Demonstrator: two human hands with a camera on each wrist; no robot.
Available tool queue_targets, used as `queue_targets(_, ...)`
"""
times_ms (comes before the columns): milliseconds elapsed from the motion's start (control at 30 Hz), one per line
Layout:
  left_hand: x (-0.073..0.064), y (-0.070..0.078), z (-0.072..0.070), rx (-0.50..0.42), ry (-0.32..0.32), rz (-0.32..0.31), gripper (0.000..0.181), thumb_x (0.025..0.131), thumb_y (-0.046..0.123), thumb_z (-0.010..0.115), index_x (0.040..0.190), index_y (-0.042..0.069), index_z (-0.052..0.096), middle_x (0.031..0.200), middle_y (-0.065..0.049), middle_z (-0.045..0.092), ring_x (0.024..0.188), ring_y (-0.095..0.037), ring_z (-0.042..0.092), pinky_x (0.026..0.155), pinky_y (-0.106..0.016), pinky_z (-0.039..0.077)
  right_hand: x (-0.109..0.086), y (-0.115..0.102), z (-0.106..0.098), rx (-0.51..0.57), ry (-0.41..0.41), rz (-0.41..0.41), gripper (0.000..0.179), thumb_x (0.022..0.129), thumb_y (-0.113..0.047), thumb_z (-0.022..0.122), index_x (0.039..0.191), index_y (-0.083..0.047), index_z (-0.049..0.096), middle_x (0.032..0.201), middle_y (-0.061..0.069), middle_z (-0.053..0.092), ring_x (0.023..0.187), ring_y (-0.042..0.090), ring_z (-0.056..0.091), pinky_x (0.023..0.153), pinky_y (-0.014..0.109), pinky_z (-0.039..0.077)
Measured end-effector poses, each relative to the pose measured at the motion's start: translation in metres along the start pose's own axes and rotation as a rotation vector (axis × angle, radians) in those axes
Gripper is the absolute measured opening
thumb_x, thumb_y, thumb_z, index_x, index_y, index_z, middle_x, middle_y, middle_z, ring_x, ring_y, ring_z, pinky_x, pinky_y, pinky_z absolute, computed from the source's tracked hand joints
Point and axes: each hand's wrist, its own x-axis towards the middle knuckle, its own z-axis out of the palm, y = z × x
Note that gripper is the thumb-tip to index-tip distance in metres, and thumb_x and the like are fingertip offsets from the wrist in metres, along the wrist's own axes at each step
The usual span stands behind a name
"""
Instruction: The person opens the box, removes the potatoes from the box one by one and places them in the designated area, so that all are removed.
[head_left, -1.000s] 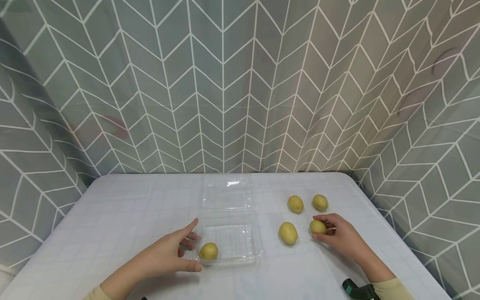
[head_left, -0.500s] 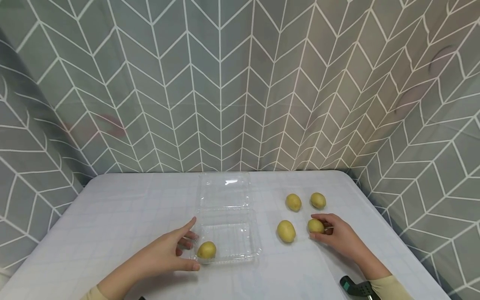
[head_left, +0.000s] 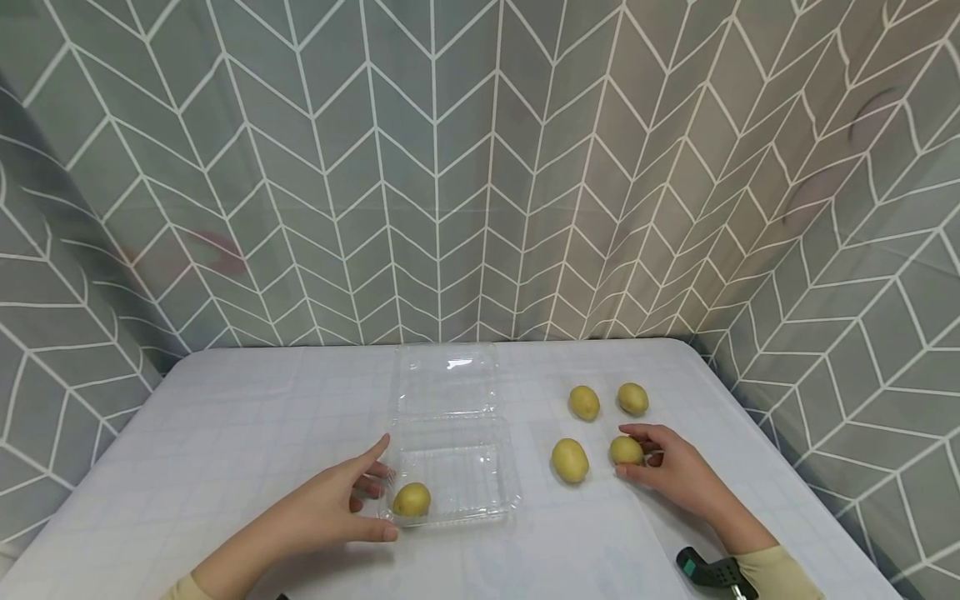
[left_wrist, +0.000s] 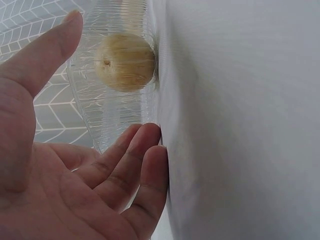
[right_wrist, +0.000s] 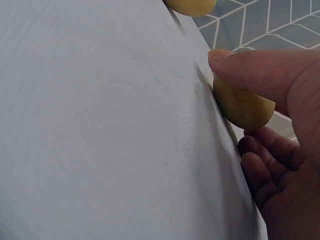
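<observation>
In the head view, a clear plastic clamshell box [head_left: 465, 475] lies with its lid folded back on the table. One yellow potato [head_left: 412, 500] sits in its near left corner. My left hand [head_left: 330, 508] is beside the box's left wall, thumb and fingers spread, holding nothing. The left wrist view shows that potato [left_wrist: 125, 62] through the ribbed plastic. On the right, my right hand [head_left: 671, 467] holds another potato [head_left: 626, 451] between thumb and fingers, low at the tabletop. In the right wrist view the thumb partly covers this potato [right_wrist: 245, 107].
Three more potatoes lie on the right half of the table: one [head_left: 570, 461] left of my right hand, two [head_left: 584, 402] farther back. A white cloth covers the table [head_left: 247, 433]. Grey patterned curtains [head_left: 450, 208] stand behind it and at both sides.
The head view has shifted slightly, so everything appears a little farther left. Both hands, the box and the potatoes keep their places on the table.
</observation>
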Motion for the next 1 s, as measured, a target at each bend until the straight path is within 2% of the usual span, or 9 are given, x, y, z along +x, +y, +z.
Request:
queue_targets(567, 0.0, 0.0, -0.001, 0.005, 0.004, -0.007, 0.115, 0.072, 0.05, 0.085, 0.158, 0.009, 0.022, 0.132, 0.002, 0.058, 0.108, -0.015, 0.059, 0.081, -0.028, 0.052, -0.001, -0.002, -0.003, 0.015, 0.011, -0.024, 0.062, 0.08, -0.031, 0.084, 0.131, -0.004, 0.061, 0.12, 0.009, 0.064, 0.102, 0.022, 0.061, 0.078, 0.028, 0.052)
queue_targets(733, -0.001, 0.0, -0.002, 0.001, 0.006, -0.003, 0.114, 0.073, 0.05, 0.085, 0.158, 0.007, 0.022, 0.132, -0.001, 0.057, 0.107, -0.017, 0.059, 0.08, -0.029, 0.052, -0.001, -0.008, -0.009, 0.038, 0.031, -0.041, 0.061, 0.086, -0.035, 0.078, 0.134, -0.003, 0.057, 0.128, 0.015, 0.06, 0.111, 0.03, 0.06, 0.084, 0.038, 0.053)
queue_targets(867, -0.002, -0.001, -0.002, 0.009, 0.004, -0.014, 0.115, 0.072, 0.051, 0.085, 0.158, 0.008, 0.022, 0.132, 0.0, 0.057, 0.107, -0.017, 0.059, 0.08, -0.029, 0.052, 0.001, -0.011, -0.012, 0.043, 0.049, -0.055, 0.06, 0.089, -0.04, 0.074, 0.135, -0.005, 0.056, 0.13, 0.015, 0.059, 0.115, 0.031, 0.058, 0.091, 0.046, 0.05)
queue_targets(1000, -0.001, -0.002, -0.002, 0.003, -0.006, -0.003, 0.114, 0.073, 0.05, 0.085, 0.158, 0.008, 0.022, 0.132, 0.002, 0.058, 0.107, -0.017, 0.059, 0.08, -0.029, 0.052, 0.002, -0.015, -0.015, 0.034, 0.071, -0.087, 0.057, 0.09, -0.038, 0.074, 0.133, -0.003, 0.057, 0.129, 0.015, 0.059, 0.114, 0.03, 0.058, 0.093, 0.048, 0.05)
